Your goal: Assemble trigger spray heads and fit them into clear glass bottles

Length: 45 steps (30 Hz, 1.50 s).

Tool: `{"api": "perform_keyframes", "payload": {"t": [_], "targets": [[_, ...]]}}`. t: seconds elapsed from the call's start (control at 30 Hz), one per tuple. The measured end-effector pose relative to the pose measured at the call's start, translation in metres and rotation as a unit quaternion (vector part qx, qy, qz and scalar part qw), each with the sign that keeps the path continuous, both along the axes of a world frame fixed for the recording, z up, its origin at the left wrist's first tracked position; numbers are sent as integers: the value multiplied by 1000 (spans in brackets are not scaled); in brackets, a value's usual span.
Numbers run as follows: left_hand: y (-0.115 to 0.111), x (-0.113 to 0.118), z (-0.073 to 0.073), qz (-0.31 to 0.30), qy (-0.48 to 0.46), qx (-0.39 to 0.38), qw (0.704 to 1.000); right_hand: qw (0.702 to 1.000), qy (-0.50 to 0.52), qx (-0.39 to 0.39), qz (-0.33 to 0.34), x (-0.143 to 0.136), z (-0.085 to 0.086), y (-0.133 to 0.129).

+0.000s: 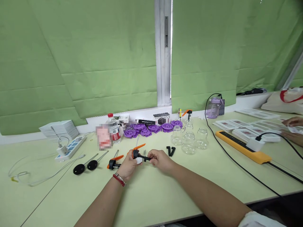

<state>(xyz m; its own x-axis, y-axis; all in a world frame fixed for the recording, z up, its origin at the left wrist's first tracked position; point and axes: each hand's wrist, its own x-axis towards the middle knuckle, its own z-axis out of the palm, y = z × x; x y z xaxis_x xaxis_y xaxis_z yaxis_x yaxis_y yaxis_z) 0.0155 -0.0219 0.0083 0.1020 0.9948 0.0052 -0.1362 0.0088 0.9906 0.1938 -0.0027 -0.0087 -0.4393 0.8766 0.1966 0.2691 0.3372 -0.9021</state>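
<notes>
My left hand (129, 166) is closed round a black-capped pump head with an orange lever (139, 147). Its black stem points right, and my right hand (159, 160) pinches the far end between thumb and fingers. A small white piece (139, 160) shows by my left fingers. Beside my left wrist lies another black-and-orange pump head (114, 164). Two round black pieces with thin metal rods (79, 169) lie further left. Past my right hand are two short black angled parts (170, 150). Thin metal pieces (145, 153) stand behind the held stem, partly hidden.
Clear bottles (188, 143) stand behind my right hand, with purple wheel-shaped pieces (153, 128) and a red-capped bottle (115, 129) to their left. A yellow power strip (241, 146) and black cable lie right. At far right are another person's hands (293, 122).
</notes>
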Motion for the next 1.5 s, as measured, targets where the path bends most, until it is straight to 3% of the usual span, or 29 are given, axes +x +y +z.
{"api": "perform_keyframes", "payload": {"t": [0.23,0.67,0.87,1.2,1.27,1.4,1.5], "targets": [[1,-6,0,-41,-34,-16,998,999,39,1,15,-4,-2,-6],[0,-9,2,-49,-54,-22,997,991,125,-39,3,-11,-8,-7],[-3,-3,3,43,16,71,996,990,132,-41,29,-14,-6,-10],[-8,6,8,59,166,237,955,965,247,-77,30,-26,-7,-13],[-7,4,8,86,219,269,934,960,265,-80,32,-25,-5,-14],[-6,0,11,159,317,362,862,950,294,-94,50,-25,4,-19],[-9,-1,15,119,311,394,857,942,306,-120,73,-25,10,-25]]}}
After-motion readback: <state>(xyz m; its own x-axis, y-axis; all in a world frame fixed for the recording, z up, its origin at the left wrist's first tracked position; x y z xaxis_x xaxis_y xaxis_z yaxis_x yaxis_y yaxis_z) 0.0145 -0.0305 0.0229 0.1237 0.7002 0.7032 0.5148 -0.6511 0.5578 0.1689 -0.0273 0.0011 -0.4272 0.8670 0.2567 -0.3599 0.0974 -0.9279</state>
